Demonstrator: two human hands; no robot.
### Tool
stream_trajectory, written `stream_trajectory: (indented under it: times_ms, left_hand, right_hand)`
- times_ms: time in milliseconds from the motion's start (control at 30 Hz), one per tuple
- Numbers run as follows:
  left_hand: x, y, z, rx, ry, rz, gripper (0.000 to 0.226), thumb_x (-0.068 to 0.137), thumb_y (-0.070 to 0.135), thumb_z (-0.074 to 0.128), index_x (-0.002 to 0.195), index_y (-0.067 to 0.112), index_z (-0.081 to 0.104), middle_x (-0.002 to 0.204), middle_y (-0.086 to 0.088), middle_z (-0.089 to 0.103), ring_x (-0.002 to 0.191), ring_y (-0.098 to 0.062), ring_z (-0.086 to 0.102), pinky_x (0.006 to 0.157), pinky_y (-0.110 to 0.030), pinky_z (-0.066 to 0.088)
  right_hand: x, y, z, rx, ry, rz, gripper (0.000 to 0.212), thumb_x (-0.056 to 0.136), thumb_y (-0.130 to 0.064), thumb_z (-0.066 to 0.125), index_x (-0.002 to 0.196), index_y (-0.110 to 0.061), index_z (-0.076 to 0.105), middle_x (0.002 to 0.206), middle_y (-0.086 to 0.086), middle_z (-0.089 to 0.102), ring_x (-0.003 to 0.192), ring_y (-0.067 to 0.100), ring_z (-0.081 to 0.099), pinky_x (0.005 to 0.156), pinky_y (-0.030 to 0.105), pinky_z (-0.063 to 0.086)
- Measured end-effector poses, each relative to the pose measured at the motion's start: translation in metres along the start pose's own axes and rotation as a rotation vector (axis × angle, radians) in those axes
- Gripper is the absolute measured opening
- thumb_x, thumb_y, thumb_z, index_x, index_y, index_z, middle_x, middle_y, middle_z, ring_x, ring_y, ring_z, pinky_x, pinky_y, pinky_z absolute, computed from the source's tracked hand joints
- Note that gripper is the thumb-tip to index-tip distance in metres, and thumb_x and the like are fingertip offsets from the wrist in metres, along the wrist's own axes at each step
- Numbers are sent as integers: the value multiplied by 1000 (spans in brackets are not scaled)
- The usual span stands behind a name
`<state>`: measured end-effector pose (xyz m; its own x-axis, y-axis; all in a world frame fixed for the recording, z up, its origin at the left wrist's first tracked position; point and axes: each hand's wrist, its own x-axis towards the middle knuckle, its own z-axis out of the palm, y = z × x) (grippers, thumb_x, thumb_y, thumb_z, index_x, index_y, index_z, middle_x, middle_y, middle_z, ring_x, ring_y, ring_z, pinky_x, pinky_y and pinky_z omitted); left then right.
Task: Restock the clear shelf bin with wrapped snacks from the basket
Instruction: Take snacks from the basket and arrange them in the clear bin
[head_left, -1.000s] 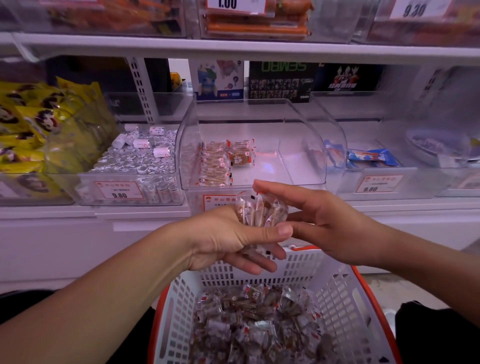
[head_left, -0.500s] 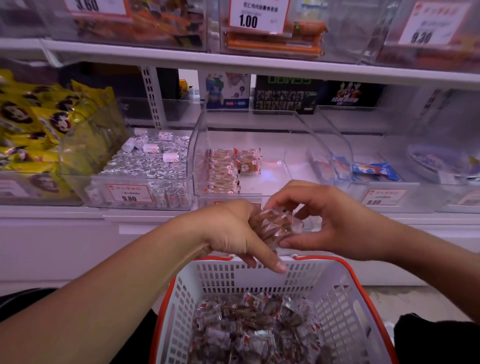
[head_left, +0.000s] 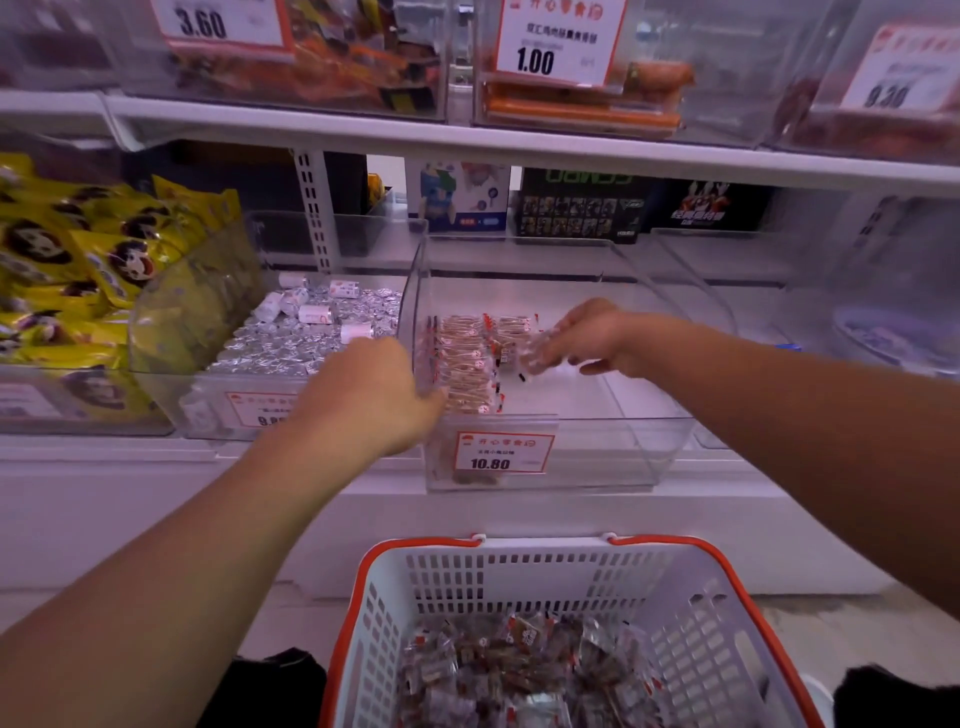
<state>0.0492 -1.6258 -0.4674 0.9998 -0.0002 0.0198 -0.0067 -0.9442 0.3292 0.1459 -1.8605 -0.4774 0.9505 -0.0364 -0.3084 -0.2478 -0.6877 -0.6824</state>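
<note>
1. Right hand (head_left: 592, 338) is inside the clear shelf bin (head_left: 649, 457), fingers pinched round a small bunch of clear-wrapped snacks (head_left: 535, 353) held just above the bin floor.
2. Left hand (head_left: 374, 395) is at the bin's front left corner, fingers curled over the edge there; how firmly it grips the wall, I cannot tell.
3. Inside the bin, a neat row of wrapped snacks (head_left: 467, 364) already lies along the left side, just beside the bunch in the right hand; the right part of the bin floor is bare.
4. On the bin front hangs a price tag (head_left: 501, 452) reading 10.80.
5. Below, near the person, sits the white basket (head_left: 691, 649) with an orange rim, its bottom covered by a loose heap of wrapped snacks (head_left: 519, 670).
6. Left of the clear bin, a neighbouring bin holds silver-wrapped sweets (head_left: 291, 338); further left, yellow packets (head_left: 78, 270) are piled up.
7. On the upper shelf (head_left: 519, 145), more bins carry tags reading 3.60 and 1.00.
</note>
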Motion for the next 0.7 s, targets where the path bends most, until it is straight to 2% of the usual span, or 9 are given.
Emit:
stream_trajectory:
  times_ms: [67, 133, 200, 233, 333, 433, 567, 633, 700]
  left_hand:
    - [4, 3, 7, -33, -42, 20, 27, 90, 26, 61, 72, 7, 67, 68, -9, 66, 64, -27, 67, 65, -34, 57]
    - [9, 2, 8, -40, -27, 28, 23, 89, 19, 59, 70, 7, 65, 71, -10, 65, 69, -30, 67, 64, -33, 53]
    - [11, -2, 7, -34, -24, 41, 24, 90, 16, 59, 69, 6, 66, 69, -10, 64, 67, -28, 67, 60, -32, 51]
    - [11, -3, 7, -29, -28, 44, 24, 90, 15, 58, 70, 5, 67, 69, -10, 65, 66, -28, 67, 59, -32, 52]
    - [11, -5, 7, -30, -35, 56, 24, 90, 14, 58, 72, 5, 69, 68, -10, 66, 65, -27, 67, 63, -35, 57]
    - [12, -5, 7, -25, -30, 58, 25, 92, 16, 58, 72, 6, 69, 70, -9, 67, 66, -27, 68, 66, -37, 59]
    - [14, -7, 9, -27, -17, 62, 25, 92, 17, 58, 71, 7, 69, 71, -10, 68, 68, -27, 68, 68, -37, 59]
    - [14, -8, 10, -32, -12, 62, 25, 92, 16, 58, 71, 6, 69, 71, -10, 68, 67, -27, 68, 68, -39, 59]
    - [14, -8, 10, -32, -14, 59, 25, 92, 15, 58, 72, 6, 69, 70, -10, 68, 66, -27, 69, 67, -39, 60]
  right_hand:
    - [13, 6, 12, 23, 1, 53, 40, 68, -14, 88, 99, -6, 64, 94, 4, 67, 92, 19, 61, 66, 29, 49]
    - [22, 9, 20, -30, 49, 44, 44, 68, -12, 88, 105, -4, 65, 95, 6, 65, 90, 21, 60, 69, 30, 51]
    - [28, 10, 24, -206, 115, 10, 46, 68, -15, 88, 107, -2, 67, 98, 8, 65, 91, 23, 62, 78, 32, 54]
    - [27, 8, 27, -287, 155, 0, 47, 67, -18, 89, 106, -3, 68, 99, 9, 67, 92, 24, 64, 80, 31, 55]
    - [24, 0, 28, -389, 209, -5, 42, 62, -26, 92, 88, -5, 67, 89, 8, 68, 83, 22, 64, 64, 27, 48]
    - [20, -9, 31, -488, 245, -9, 39, 68, -29, 89, 75, -9, 57, 74, 2, 56, 78, 19, 58, 63, 25, 45]
    - [22, -19, 43, -576, 204, -32, 18, 83, -19, 75, 91, -9, 62, 87, 2, 61, 80, 17, 60, 64, 22, 46]
    - [23, -20, 46, -542, 162, -9, 20, 83, -15, 74, 98, -5, 66, 92, 7, 65, 87, 21, 68, 66, 23, 51]
    - [23, -19, 44, -432, 138, 8, 24, 81, -11, 76, 100, -1, 66, 95, 12, 66, 88, 25, 68, 65, 26, 52]
